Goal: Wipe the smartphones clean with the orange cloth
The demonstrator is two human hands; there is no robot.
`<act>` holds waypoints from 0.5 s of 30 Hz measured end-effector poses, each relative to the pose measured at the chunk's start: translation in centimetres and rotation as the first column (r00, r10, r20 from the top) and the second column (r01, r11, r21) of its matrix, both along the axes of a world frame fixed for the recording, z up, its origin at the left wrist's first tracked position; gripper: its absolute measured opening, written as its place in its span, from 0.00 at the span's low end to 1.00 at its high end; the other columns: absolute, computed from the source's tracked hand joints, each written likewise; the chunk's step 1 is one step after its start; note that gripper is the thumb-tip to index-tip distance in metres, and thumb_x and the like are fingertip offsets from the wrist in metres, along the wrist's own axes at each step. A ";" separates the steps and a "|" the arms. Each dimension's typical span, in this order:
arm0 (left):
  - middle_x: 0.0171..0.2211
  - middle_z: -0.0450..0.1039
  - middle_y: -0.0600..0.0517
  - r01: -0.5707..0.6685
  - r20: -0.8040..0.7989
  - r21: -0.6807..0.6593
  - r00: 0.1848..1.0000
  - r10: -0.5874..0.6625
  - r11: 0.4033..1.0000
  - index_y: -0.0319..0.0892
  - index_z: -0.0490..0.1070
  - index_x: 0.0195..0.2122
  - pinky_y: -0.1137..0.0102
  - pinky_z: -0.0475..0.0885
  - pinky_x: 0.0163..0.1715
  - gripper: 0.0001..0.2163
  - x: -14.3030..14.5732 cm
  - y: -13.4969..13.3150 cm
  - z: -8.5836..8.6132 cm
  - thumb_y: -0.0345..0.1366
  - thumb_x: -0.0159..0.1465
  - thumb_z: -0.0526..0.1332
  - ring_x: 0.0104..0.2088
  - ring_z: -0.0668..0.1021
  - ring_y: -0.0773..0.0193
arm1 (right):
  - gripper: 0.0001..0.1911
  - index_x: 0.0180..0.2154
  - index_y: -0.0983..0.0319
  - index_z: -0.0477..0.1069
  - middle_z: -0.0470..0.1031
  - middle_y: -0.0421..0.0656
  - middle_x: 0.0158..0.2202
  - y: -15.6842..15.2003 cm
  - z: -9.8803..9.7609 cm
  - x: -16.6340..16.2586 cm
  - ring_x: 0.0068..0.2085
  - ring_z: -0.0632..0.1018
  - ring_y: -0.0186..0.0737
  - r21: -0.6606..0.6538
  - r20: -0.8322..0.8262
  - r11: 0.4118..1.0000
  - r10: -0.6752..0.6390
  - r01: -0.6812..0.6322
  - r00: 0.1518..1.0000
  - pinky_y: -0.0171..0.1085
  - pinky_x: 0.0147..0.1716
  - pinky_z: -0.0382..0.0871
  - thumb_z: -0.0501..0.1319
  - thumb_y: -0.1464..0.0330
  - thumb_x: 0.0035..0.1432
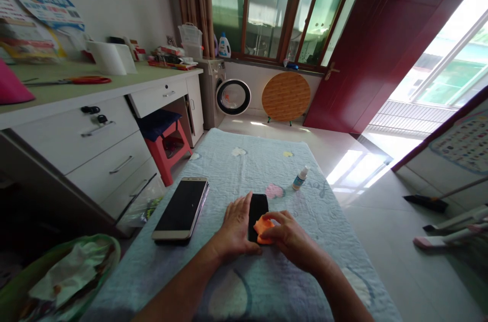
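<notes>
A small black phone point(258, 210) lies screen up on the pale blue cloth-covered table point(244, 169). My left hand point(237, 225) lies flat beside the phone's left edge, fingers stretched out and touching it. My right hand point(290, 235) presses a crumpled orange cloth point(263, 228) onto the near end of the phone, fingers closed over the cloth. A larger gold-edged phone point(182, 207) rests to the left, apart from both hands. A small clear spray bottle point(300, 178) lies on its side to the far right of the black phone.
A white desk with drawers point(95, 144) runs along the left, with a red stool point(168, 147) under it. A green bin with rubbish point(57, 276) sits at the near left. A washing machine point(223, 91) and a round wooden tabletop point(285, 96) stand at the back wall.
</notes>
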State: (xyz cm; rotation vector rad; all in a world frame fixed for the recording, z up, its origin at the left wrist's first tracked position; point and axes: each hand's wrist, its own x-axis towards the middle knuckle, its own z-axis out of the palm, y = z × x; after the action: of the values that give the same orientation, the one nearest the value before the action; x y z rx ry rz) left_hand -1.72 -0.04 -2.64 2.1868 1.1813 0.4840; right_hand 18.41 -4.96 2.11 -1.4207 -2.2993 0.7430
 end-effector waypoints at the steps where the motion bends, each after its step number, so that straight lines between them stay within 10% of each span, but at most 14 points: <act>1: 0.67 0.44 0.33 -0.003 -0.001 -0.003 1.000 0.003 1.000 0.41 0.31 0.69 0.42 0.42 0.62 0.64 0.0 0.0 -0.1 0.47 0.39 0.75 0.66 0.49 0.34 | 0.21 0.41 0.49 0.80 0.69 0.41 0.55 0.2 -0.1 0.0 0.52 0.68 0.43 -0.002 0.012 1.000 -0.014 0.014 1.000 0.42 0.53 0.63 0.58 0.80 0.55; 15: 0.67 0.44 0.35 0.020 0.009 -0.011 1.000 -0.020 1.000 0.43 0.33 0.69 0.43 0.43 0.63 0.62 -0.4 -0.1 -0.1 0.48 0.40 0.74 0.67 0.47 0.35 | 0.17 0.36 0.59 0.76 0.68 0.42 0.37 3.7 -0.7 -0.3 0.37 0.71 0.35 0.003 0.042 0.996 -0.092 0.092 0.995 0.34 0.39 0.65 0.55 0.82 0.52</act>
State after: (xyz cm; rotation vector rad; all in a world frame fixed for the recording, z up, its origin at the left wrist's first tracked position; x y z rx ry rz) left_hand -2.10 -0.10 -2.75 2.1828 1.1539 0.4780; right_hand 18.09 -1.27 1.44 -1.5439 -2.2473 0.6905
